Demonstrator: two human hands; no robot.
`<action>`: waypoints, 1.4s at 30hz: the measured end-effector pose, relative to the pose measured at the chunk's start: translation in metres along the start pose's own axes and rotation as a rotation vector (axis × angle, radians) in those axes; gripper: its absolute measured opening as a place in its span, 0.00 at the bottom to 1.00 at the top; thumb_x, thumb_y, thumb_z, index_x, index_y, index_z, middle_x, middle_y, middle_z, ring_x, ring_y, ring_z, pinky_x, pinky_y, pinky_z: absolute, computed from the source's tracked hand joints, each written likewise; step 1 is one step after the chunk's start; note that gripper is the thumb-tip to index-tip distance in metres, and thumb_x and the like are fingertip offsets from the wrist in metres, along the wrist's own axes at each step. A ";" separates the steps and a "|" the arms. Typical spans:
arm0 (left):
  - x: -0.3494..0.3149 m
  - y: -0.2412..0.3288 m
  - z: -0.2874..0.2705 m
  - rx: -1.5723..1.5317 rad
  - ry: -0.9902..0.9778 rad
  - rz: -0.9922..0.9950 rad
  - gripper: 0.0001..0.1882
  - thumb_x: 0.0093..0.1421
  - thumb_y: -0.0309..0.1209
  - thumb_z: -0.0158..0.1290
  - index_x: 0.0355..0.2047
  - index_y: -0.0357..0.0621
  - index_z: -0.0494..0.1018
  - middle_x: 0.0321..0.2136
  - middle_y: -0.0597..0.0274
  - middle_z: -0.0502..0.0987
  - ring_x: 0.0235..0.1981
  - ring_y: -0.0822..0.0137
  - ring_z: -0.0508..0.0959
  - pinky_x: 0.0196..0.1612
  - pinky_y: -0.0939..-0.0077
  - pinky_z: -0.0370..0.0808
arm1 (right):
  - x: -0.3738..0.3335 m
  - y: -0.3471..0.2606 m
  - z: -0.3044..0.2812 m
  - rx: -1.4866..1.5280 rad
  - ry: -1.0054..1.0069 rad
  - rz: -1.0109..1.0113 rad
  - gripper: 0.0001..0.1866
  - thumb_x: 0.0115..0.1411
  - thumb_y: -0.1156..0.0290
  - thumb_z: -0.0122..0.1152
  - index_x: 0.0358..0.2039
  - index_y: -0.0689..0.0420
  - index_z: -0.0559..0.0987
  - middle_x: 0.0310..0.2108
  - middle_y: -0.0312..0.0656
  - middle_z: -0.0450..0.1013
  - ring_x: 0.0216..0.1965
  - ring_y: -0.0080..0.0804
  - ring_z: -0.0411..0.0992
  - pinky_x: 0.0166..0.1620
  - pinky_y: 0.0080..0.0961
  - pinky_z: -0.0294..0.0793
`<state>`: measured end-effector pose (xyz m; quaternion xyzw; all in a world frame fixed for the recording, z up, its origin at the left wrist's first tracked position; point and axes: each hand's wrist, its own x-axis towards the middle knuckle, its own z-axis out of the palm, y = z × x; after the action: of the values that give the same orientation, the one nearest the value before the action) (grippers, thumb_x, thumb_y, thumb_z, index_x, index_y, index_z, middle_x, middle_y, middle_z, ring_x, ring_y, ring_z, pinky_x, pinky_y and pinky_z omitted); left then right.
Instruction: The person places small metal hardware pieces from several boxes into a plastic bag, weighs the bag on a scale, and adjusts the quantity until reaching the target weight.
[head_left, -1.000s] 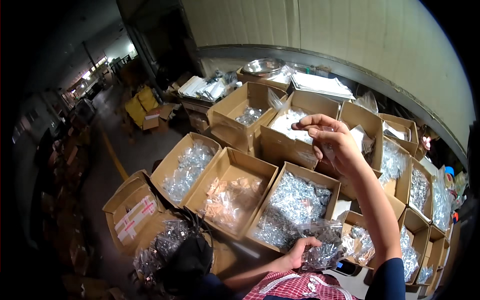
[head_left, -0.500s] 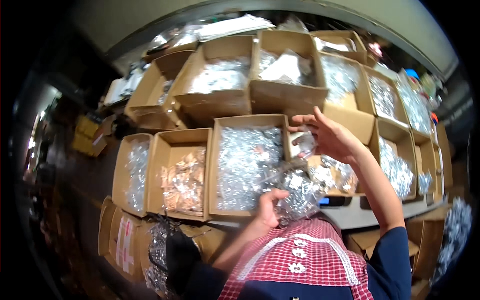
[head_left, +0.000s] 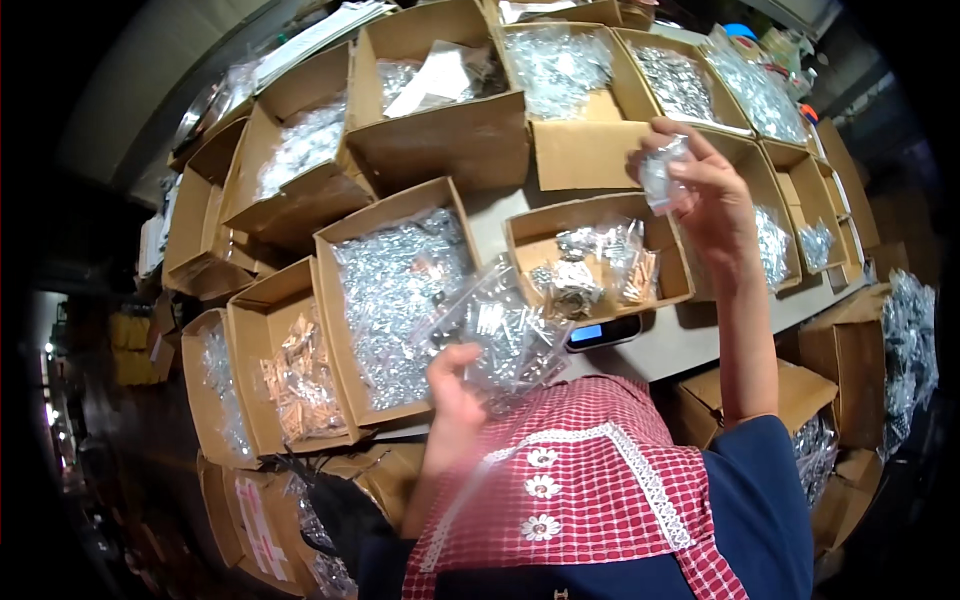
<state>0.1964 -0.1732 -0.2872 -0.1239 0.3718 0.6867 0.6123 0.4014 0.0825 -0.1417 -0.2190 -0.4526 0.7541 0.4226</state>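
My left hand (head_left: 455,390) is closed on the edge of a clear plastic bag (head_left: 510,340) filled with small shiny metal pieces, low in front of my apron. My right hand (head_left: 718,200) is raised at the right, its fingers pinching a small clear packet (head_left: 660,178); what the packet contains is too unclear to name. Below and left of that hand sits a small cardboard box (head_left: 655,299) with packets of silver metal parts and tan wooden-looking pegs. A scale with a lit blue display (head_left: 590,333) shows under its near edge.
Left of the bag stands a box of silver packets (head_left: 395,412), then a box of tan peg packets (head_left: 330,438). Taller cardboard boxes (head_left: 450,140) line the back. More boxes (head_left: 800,285) stand at the right, and a dark bag (head_left: 345,510) hangs at lower left.
The whole view has swung to the right. My right hand has gone from spread fingers over the small box to a pinch on a packet, higher and farther right. My left hand keeps the bag.
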 end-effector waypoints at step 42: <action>-0.006 0.005 0.014 0.236 0.213 0.021 0.24 0.49 0.29 0.47 0.46 0.25 0.67 0.35 0.46 0.78 0.36 0.52 0.82 0.39 0.55 0.84 | 0.072 -0.005 -0.020 -1.027 0.101 -0.219 0.20 0.61 0.63 0.59 0.52 0.57 0.73 0.23 0.35 0.74 0.20 0.14 0.67 0.22 0.15 0.65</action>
<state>0.1970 -0.1677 -0.2720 -0.1194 0.5141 0.6276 0.5723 0.3791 0.1538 -0.1433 -0.3853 -0.7631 0.3752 0.3583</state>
